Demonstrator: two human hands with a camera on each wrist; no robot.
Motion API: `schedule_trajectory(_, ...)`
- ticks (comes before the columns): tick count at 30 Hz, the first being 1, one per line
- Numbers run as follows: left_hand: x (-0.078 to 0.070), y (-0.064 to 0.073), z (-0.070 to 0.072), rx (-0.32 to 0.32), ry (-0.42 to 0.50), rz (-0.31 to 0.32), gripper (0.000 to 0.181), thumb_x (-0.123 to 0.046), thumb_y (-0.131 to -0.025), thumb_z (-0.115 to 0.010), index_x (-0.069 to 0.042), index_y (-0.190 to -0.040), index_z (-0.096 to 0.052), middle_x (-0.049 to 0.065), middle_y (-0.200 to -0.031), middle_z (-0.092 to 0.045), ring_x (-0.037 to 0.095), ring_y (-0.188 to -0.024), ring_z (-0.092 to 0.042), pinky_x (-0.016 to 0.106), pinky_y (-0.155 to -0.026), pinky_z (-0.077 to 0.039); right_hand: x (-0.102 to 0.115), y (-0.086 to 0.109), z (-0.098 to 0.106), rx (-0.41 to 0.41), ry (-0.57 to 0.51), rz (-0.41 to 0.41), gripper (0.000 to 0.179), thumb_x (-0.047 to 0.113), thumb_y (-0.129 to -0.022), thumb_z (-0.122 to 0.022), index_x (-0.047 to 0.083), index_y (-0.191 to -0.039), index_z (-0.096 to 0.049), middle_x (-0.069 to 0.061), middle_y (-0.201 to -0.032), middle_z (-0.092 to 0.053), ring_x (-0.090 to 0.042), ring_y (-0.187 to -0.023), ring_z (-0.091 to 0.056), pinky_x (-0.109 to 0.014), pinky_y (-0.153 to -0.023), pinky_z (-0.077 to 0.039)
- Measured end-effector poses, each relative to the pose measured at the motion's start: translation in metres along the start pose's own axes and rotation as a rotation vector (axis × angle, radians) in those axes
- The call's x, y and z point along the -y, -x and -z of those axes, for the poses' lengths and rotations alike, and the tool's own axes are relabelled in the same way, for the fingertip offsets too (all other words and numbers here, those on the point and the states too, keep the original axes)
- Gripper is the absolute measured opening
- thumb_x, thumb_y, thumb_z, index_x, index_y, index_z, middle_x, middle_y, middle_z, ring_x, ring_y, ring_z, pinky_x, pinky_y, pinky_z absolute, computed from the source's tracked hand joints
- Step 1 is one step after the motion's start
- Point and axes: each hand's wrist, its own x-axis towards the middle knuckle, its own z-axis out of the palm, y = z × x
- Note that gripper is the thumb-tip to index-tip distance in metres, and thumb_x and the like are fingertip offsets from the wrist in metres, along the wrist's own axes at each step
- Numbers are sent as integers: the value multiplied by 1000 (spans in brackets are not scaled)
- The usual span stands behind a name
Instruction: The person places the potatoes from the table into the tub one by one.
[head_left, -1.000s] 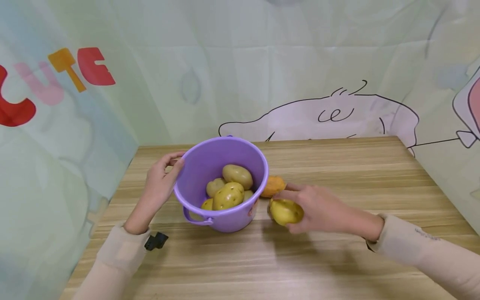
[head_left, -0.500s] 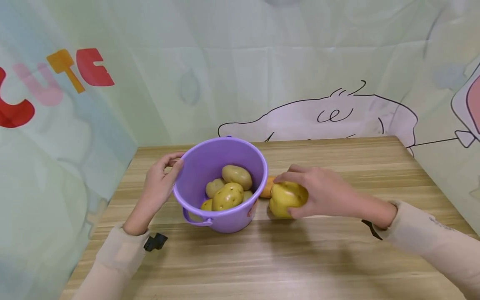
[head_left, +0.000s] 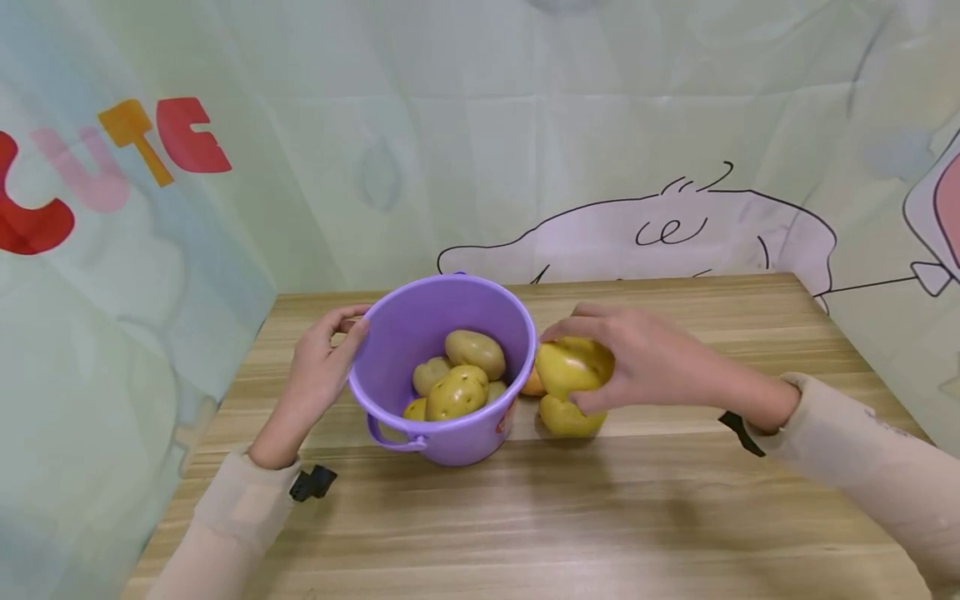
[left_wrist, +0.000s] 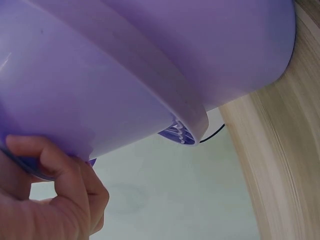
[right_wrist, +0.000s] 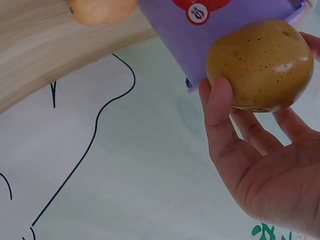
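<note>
A purple bucket (head_left: 457,446) stands on the table with several potatoes inside, among them a yellow potato (head_left: 456,393) with dark dimples. My left hand (head_left: 321,367) grips the left side of the rim; in the left wrist view its curled fingers (left_wrist: 70,175) lie at the rim. To the right of the bucket, my right hand (head_left: 648,358) holds a speckled yellow potato (head_left: 570,367) level with the rim, thumb and fingers around it. Beneath it a second yellow potato (head_left: 570,418) sits on the table. An orange lumpy item (head_left: 533,384) is mostly hidden behind these.
The bucket's purple handle (head_left: 390,437) hangs down on its near side. Wood-grain tabletop (head_left: 465,533) stretches in front and to the right. Behind and at the left hangs a pale printed curtain (head_left: 465,167), close to the table's back edge.
My right hand has gripped a potato and lifted it off the table, up toward the bucket's rim, uncovering another potato below. The left hand stays on the rim.
</note>
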Motion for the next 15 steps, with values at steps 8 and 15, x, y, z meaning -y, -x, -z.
schedule_trajectory(8,-1,0,0,5,0,6,40,-26,-106,-50,4,-133,-57,24,-105,-62,35,-76,-69,20,-61,-55,4,-11,10,17,-32,2,56,30,-73,-82,16,-125,-66,7,-102,-61,-10,-78,-54,-27,-63,-50)
schedule_trajectory(15,0,0,0,7,-8,10,41,-27,-106,-49,4,-133,-57,24,-106,-62,34,-75,-69,21,-61,-56,6,-24,16,20,-49,6,59,32,-76,-82,16,-129,-65,6,-97,-59,-11,-77,-53,-29,-62,-48)
